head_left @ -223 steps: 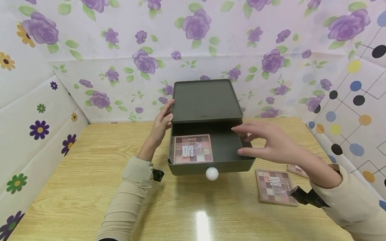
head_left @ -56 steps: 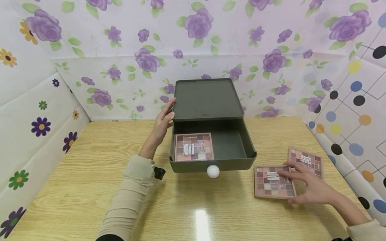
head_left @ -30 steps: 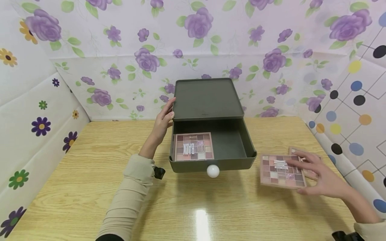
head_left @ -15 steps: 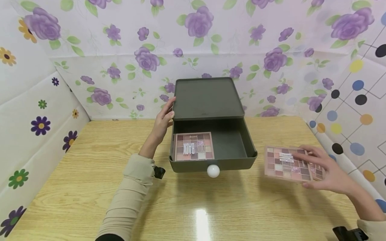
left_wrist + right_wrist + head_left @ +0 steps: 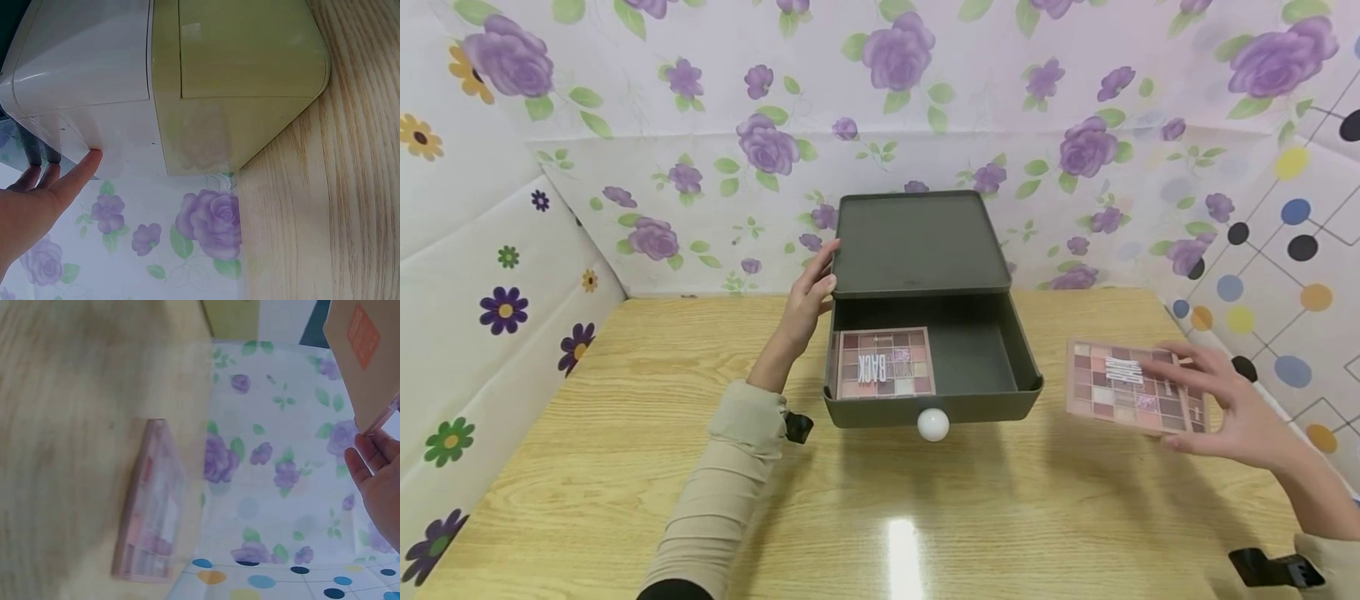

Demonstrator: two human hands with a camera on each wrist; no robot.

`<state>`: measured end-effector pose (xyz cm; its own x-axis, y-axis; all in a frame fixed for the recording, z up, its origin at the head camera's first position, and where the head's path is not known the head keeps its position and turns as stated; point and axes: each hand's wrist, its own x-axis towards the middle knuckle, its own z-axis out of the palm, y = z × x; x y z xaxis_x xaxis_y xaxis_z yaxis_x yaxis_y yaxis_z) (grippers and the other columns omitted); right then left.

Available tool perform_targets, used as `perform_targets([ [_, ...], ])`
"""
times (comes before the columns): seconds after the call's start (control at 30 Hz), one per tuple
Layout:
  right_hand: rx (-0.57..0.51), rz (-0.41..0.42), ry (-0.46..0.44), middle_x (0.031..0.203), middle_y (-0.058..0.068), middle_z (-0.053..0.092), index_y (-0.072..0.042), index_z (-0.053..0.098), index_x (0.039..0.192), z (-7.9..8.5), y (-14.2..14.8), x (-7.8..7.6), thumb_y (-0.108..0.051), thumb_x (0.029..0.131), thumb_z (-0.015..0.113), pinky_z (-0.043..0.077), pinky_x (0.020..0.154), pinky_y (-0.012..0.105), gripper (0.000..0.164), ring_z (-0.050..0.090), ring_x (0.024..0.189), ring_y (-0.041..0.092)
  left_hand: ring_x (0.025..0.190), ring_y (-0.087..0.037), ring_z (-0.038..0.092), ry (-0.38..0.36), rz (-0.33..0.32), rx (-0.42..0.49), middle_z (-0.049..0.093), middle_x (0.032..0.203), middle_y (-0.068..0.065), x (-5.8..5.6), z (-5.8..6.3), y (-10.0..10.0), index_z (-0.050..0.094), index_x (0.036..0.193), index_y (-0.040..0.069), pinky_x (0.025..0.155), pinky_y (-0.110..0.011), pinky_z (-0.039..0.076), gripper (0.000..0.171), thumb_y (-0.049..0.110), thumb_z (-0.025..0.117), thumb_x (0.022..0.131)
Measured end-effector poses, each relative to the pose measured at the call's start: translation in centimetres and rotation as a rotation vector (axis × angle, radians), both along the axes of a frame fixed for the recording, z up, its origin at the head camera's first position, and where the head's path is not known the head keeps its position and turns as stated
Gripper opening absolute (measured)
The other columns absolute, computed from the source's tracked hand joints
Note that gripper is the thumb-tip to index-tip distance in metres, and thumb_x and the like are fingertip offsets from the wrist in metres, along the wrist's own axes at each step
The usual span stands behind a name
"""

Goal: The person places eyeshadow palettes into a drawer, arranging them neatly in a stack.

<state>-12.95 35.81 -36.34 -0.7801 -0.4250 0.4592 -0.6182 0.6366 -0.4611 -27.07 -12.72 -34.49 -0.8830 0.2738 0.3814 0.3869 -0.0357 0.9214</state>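
Observation:
My right hand (image 5: 1251,412) pinches an eyeshadow palette (image 5: 1108,383) by its right edge, above the table's right side. In the right wrist view its tan underside (image 5: 359,369) with an orange label shows. A second eyeshadow palette (image 5: 150,509) lies on the table, mostly hidden under the held one in the head view. My left hand (image 5: 801,312) rests its fingertips against the left side of a dark green drawer box (image 5: 921,242). The pulled-out drawer (image 5: 973,367) has another eyeshadow palette (image 5: 883,362) in its left half; its right half shows bare floor.
A white round knob (image 5: 933,425) sticks out from the drawer front. In the left wrist view the drawer unit has white (image 5: 87,56) and yellowish (image 5: 250,50) lower sections. Flowered sheets (image 5: 760,100) stand behind the wooden table (image 5: 700,350).
My right hand went from the drawer's right side to the palettes on the table, then lifted one and carried it right and away from me. My left hand stayed put.

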Motion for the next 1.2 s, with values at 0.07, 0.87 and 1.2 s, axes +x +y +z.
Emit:
perform_targets([
  [0.07, 0.001, -0.003, 0.005, 0.134, 0.01, 0.038, -0.004, 0.056, 0.123, 0.5, -0.1, 0.0, -0.001, 0.04, 0.085, 0.017, 0.082, 0.019, 0.088, 0.024, 0.122, 0.01, 0.133, -0.032, 0.021, -0.004, 0.001, -0.002, 0.016, 0.149, -0.016, 0.5, 0.5, 0.2, 0.023, 0.145, 0.006, 0.093, -0.059, 0.03, 0.065, 0.023, 0.038, 0.084],
  [0.87, -0.159, 0.125, 0.067, 0.135, 0.017, 0.035, 0.006, 0.051, 0.125, 4.5, -1.7, -1.3, 0.006, 0.043, 0.079, 0.022, 0.091, 0.019, 0.086, 0.025, 0.12, 0.022, 0.133, -0.032, 0.021, -0.021, 0.002, -0.011, 0.016, 0.149, -0.017, 1.7, 1.8, 0.4, 0.022, 0.144, 0.003, 0.094, -0.06, 0.028, 0.064, 0.022, 0.038, 0.084],
  [1.2, -0.079, 0.102, 0.123, 0.136, 0.013, 0.038, 0.001, 0.055, 0.123, 6.1, -3.1, -1.9, -0.016, 0.044, 0.084, 0.015, 0.094, 0.022, 0.086, 0.026, 0.123, 0.017, 0.133, -0.03, 0.022, -0.018, 0.006, -0.005, 0.017, 0.149, -0.014, 0.6, 0.7, 0.2, 0.024, 0.144, 0.006, 0.094, -0.059, 0.029, 0.065, 0.023, 0.039, 0.084],
])
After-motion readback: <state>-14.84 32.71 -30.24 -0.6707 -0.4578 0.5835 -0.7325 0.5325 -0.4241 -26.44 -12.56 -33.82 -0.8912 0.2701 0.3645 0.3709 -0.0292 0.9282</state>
